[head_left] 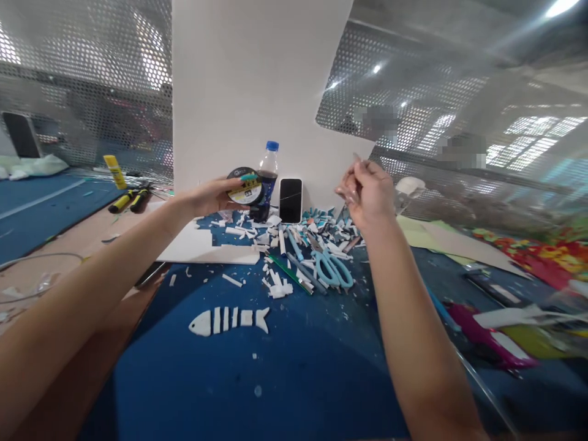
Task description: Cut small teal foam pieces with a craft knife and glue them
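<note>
My left hand is raised at the left of the middle, fingers wrapped round a flat round black disc with a yellow and white label; whether it is a spool or a tin I cannot tell. Across from it, my right hand is up in the air with its fingertips pinched together. Anything between them is too small to make out. Below, on the blue mat, several white cut pieces lie in a row as a fish, with a head, body strips and a tail, slightly apart.
Behind stand a cola bottle and a phone. White scraps surround blue scissors and a green pen-like stick. White board lies left, with yellow-black tools farther out. Coloured sheets are right.
</note>
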Action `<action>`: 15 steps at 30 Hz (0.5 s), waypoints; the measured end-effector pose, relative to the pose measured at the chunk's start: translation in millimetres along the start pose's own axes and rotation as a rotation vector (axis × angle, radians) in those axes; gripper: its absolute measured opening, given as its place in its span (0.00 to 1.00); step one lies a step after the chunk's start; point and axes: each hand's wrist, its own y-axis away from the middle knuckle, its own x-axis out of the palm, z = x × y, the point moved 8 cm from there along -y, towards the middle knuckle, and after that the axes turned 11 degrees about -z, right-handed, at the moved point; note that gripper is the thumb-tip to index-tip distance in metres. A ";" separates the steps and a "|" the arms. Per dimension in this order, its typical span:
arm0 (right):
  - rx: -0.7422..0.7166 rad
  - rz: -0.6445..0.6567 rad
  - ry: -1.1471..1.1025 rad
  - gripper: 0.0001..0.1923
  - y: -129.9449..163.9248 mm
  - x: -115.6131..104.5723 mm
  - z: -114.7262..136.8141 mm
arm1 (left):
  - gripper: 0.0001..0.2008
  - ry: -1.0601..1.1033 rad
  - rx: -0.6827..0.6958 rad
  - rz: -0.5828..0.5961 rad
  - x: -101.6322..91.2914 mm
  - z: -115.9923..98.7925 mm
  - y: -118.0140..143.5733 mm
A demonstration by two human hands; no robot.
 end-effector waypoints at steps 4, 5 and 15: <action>-0.206 -0.068 0.178 0.16 -6.5 -6.9 -1.1 | 0.29 -0.287 0.055 0.261 15.6 0.6 11.1; -0.246 -0.067 0.219 0.16 -6.0 -6.0 -1.5 | 0.31 -0.370 0.071 0.302 18.1 2.5 12.6; -0.451 0.002 0.548 0.15 26.4 23.0 -0.2 | 0.38 -1.210 0.278 0.273 7.8 37.9 -7.6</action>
